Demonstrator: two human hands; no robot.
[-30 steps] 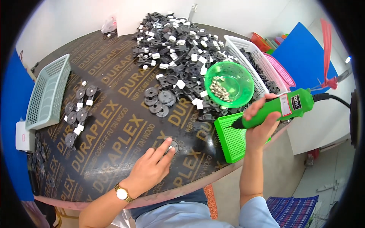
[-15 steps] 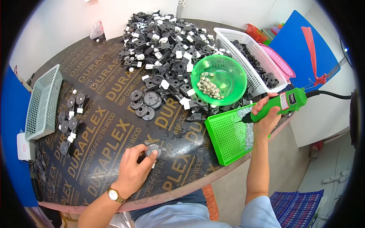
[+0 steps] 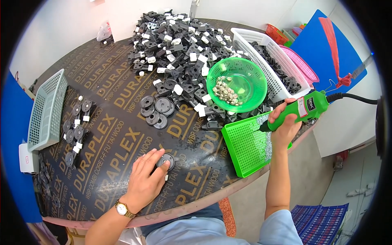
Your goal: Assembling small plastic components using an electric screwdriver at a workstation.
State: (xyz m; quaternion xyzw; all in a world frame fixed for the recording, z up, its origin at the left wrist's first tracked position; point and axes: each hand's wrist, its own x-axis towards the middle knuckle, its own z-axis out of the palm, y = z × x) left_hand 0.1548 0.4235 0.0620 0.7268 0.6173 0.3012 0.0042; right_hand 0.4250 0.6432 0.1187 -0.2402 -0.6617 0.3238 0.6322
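My left hand (image 3: 146,175) is closed on a round black plastic disc (image 3: 166,161) near the front of the table, thumb on its face and fingers at its left edge. A bit of white shows beneath the disc. In my right hand (image 3: 286,126) is a green electric screwdriver (image 3: 304,109) with a black cord. Its black nose points left and down, over a shallow green perforated tray (image 3: 245,149) with small silvery screws along its right side. Behind the tray stands a round green basket (image 3: 257,87) with small metal caps inside.
A large pile of black and white plastic parts (image 3: 179,49) covers the back middle. Several loose discs (image 3: 163,105) lie before it. Assembled parts (image 3: 78,132) sit left, beside a grey-green basket (image 3: 47,110). A white basket (image 3: 271,61) of black parts stands back right.
The fingers of my left hand have shifted slightly on the disc, which stays in about the same place. My right hand and the screwdriver have hardly moved.
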